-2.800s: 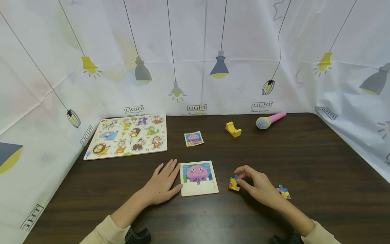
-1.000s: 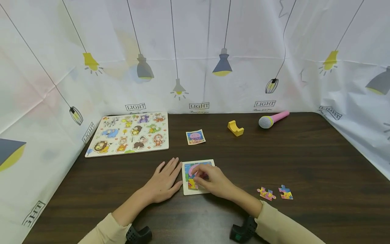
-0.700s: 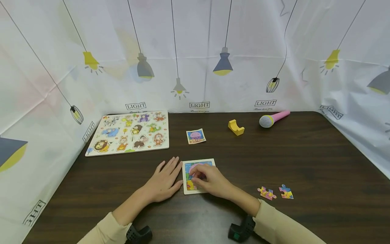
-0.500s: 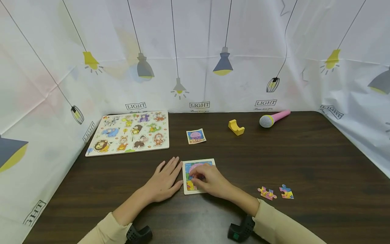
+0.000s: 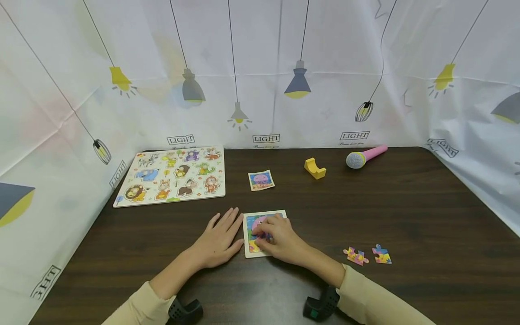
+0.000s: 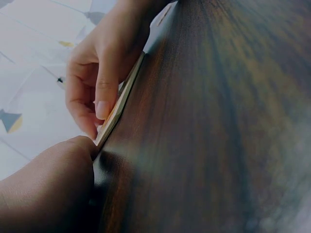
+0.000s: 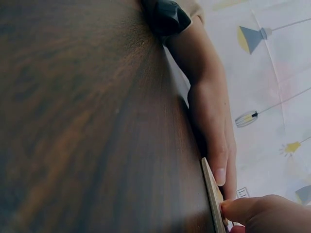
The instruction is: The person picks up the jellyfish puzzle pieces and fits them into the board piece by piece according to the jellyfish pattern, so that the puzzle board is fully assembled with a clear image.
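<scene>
The left hand [image 5: 217, 241] lies flat on the table, its fingers spread and its fingertips and thumb at the left edge of a small wooden puzzle board [image 5: 248, 216] with a pink octopus picture. Over the board, the right hand [image 5: 280, 239] has its thumb and forefinger curled at a yellow puzzle piece [image 5: 253, 247] in the lower left corner; they hide part of it. From the left wrist view, the right thumb [image 6: 103, 99] reaches down to the board's surface. Two loose puzzle pieces, one pink and yellow [image 5: 355, 256] and one blue and yellow [image 5: 382, 255], lie to the right.
A large animal puzzle board [image 5: 191, 180] lies at the back left. Behind the small board are an octopus picture card [image 5: 261, 180], a yellow curved block [image 5: 314, 169] and a pink toy microphone [image 5: 365, 157]. A lamp-printed cloth [image 5: 325, 108] hangs along the table's back and sides.
The right hand has carried the yellow puzzle piece leftward from the table onto the board, and the piece has shifted into the lower left corner. The left hand has stayed at the board's edge.
</scene>
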Demonstrator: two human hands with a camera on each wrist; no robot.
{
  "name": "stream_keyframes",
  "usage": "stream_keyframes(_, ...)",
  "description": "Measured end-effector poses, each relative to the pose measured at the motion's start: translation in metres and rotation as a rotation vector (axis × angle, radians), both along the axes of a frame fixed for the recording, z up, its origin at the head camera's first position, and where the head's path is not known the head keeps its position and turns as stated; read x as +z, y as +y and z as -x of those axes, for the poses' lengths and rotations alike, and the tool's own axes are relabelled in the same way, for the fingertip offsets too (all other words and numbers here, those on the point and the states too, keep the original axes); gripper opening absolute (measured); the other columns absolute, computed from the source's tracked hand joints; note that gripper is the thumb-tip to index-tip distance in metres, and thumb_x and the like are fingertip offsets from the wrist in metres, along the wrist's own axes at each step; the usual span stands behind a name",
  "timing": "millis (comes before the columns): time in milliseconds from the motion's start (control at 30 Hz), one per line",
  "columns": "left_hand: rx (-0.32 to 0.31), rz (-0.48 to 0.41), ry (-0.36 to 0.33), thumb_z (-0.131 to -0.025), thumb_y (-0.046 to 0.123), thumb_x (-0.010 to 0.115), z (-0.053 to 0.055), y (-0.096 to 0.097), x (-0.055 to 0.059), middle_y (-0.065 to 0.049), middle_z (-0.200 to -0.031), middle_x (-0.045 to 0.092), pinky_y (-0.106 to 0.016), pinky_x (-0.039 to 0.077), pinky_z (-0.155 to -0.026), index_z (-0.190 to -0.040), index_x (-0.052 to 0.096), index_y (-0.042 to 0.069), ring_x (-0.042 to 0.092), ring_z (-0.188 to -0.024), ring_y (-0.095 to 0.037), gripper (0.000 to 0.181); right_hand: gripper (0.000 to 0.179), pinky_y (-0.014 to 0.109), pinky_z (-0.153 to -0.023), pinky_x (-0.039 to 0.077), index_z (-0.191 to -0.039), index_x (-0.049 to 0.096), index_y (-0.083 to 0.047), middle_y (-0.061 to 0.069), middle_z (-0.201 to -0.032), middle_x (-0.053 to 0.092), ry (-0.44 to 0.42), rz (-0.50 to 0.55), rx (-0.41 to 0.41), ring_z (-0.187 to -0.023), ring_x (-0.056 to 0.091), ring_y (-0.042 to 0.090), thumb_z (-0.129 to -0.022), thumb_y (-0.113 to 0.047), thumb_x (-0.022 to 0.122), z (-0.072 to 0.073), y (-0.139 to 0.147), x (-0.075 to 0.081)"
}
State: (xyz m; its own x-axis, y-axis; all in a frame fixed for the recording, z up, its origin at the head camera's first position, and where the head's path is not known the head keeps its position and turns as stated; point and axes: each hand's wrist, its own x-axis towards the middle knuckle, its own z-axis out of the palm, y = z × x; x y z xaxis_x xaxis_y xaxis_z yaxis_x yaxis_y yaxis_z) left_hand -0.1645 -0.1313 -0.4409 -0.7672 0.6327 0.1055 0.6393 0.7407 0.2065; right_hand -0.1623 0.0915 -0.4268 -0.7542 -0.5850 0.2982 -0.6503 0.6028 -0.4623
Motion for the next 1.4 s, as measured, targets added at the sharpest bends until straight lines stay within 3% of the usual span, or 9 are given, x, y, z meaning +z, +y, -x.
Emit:
stream_keyframes(667,0.000,-0.010,-0.003,-0.098,0.042,0.032,-0.0003,0.0005,0.0017,-0.016,-0.150,0.016,-0.051,0.012,-0.106,-0.145,0.022,0.003,0.012,-0.138,-0.026,0.062,0.010,0.032,-0.070,0.031,-0.081,0.070,-0.019,-0.008,-0.089,0.060,0.013,0.058,-0.039,-0.087,0.046,0.012,-0.075,-0.025,0.076,0.0025,-0.0005,-0.0024)
stream_keyframes(1067,-0.001,-0.009,0.008,-0.098,0.042,0.031,0.0001,0.0001,-0.0015,-0.016,-0.151,0.015,-0.051,0.011,-0.106,-0.146,0.021,0.004,0.012,-0.138,-0.026,0.062,0.018,0.031,-0.067,0.030,-0.073,0.067,-0.023,-0.010,-0.083,0.056,0.151,-0.010,-0.089,-0.085,0.047,0.011,-0.070,-0.035,0.079,-0.0026,-0.0073,-0.0016)
stream_keyframes(1400,-0.003,-0.001,0.010,-0.098,0.042,0.030,0.0008,-0.0001,-0.0021,-0.016,-0.150,0.015,-0.051,0.011,-0.106,-0.146,0.021,0.003,0.012,-0.138,-0.026,0.062,0.018,0.030,-0.065,0.030,-0.072,0.068,-0.022,-0.011,-0.081,0.056,0.165,-0.009,-0.075,-0.083,0.047,0.009,-0.070,-0.036,0.079,-0.0024,-0.0059,-0.0014)
